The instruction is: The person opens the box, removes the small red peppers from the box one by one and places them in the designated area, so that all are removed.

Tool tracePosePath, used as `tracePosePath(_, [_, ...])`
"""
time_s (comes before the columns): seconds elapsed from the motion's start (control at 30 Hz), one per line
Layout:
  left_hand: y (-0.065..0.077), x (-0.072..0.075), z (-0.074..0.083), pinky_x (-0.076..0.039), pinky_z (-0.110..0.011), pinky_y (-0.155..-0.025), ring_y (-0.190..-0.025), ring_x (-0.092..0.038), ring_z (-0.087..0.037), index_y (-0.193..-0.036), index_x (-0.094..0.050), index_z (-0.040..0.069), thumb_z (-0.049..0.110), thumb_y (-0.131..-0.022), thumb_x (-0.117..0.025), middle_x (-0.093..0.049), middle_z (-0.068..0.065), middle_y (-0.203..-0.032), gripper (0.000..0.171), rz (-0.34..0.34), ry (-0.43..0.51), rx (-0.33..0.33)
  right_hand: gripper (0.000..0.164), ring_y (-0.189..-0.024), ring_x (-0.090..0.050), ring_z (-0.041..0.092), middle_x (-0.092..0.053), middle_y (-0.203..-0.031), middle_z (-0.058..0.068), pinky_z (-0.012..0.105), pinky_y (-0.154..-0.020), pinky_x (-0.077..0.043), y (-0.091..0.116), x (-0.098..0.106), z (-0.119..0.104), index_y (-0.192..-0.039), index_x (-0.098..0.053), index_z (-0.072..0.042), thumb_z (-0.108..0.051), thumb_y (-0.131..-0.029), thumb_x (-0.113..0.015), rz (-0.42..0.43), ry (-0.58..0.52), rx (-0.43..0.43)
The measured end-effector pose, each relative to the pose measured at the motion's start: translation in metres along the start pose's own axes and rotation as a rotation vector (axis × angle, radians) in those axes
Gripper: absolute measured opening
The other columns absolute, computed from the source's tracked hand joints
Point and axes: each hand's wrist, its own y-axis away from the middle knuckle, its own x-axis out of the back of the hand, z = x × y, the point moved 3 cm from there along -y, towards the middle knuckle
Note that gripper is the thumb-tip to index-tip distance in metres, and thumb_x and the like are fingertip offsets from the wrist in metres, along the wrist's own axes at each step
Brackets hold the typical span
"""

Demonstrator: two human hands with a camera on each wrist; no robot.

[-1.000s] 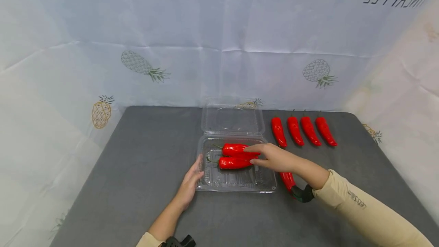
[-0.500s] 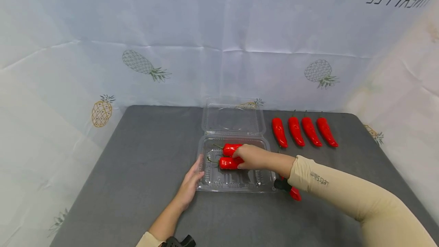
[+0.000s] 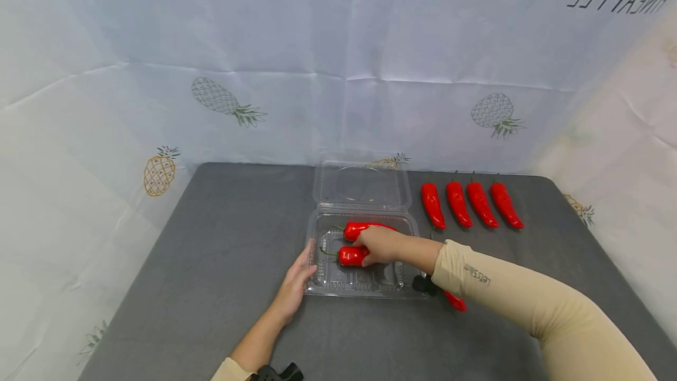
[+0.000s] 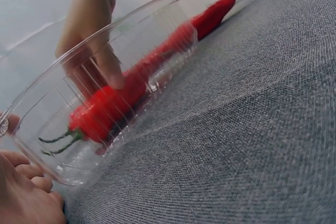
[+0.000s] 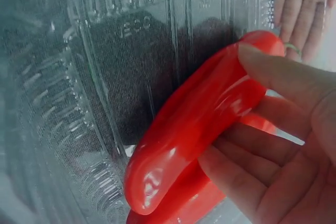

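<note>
My right hand (image 3: pixel 385 244) reaches into a clear plastic clamshell box (image 3: pixel 365 295) and grips the nearer of two red chili peppers (image 3: pixel 350 256). In the right wrist view its thumb lies across the top of this pepper (image 5: pixel 194 119), with fingers along the other side. The farther red pepper (image 3: pixel 357 230) lies just behind it in the box, partly covered by the hand. Both stems point left. My left hand (image 3: pixel 290 288) rests against the box's left wall. Its fingers look extended in the right wrist view.
The box's lid (image 3: pixel 362 186) stands open at the back. Several red peppers (image 3: pixel 458 204) lie in a row at the grey table's (image 3: pixel 254 222) back right. One more pepper (image 3: pixel 456 301) lies right of the box, mostly under my right forearm.
My right hand has moved left over the peppers and closed round the nearer one. That pepper has shifted slightly toward me, away from the farther one. The left hand stays at the box.
</note>
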Motion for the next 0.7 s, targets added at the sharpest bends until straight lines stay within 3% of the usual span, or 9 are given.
tracePosePath(0.13, [0.000,0.000,0.001,-0.015,0.001,-0.098,-0.142,-0.004,-0.031,-0.146,-0.014,-0.007,0.008,-0.094,-0.035,-0.011,-0.020,-0.155,0.058,0.003,-0.010,-0.007,0.042,-0.081,-0.056,0.014,-0.071,-0.104,0.005,0.030,-0.083,-0.048,0.000,-0.001,0.001,-0.115,-0.067,-0.006,-0.019,-0.076,-0.076,-0.036,-0.026,-0.035])
tracePosePath(0.23, [0.000,0.000,0.002,-0.015,0.001,-0.097,-0.143,-0.004,-0.031,-0.146,-0.015,-0.007,0.008,-0.094,-0.035,-0.011,-0.020,-0.155,0.058,0.004,-0.009,-0.005,0.047,-0.085,-0.056,0.013,-0.070,-0.105,0.003,0.032,-0.086,-0.047,-0.001,-0.003,0.000,-0.118,-0.065,-0.009,-0.022,-0.075,-0.077,-0.059,-0.023,-0.056])
tracePosePath(0.43, [0.000,0.000,0.002,-0.015,0.001,-0.097,-0.142,-0.002,-0.035,-0.146,-0.014,-0.007,0.008,-0.094,-0.036,-0.010,-0.021,-0.155,0.058,0.001,0.002,-0.017,0.047,-0.080,-0.053,0.011,-0.070,-0.098,-0.001,0.030,-0.081,-0.046,-0.002,-0.004,-0.001,-0.119,-0.065,-0.012,-0.026,-0.075,-0.076,-0.059,0.014,-0.031])
tracePosePath(0.7, [0.001,0.000,0.002,-0.015,0.001,-0.097,-0.143,-0.002,-0.033,-0.146,-0.015,-0.007,0.009,-0.094,-0.036,-0.010,-0.021,-0.155,0.058,0.001,0.008,-0.005,0.048,-0.080,-0.054,0.010,-0.069,-0.107,0.002,0.025,-0.071,-0.047,0.009,0.010,0.002,-0.122,-0.064,-0.011,-0.027,-0.076,-0.070,0.002,-0.028,0.005])
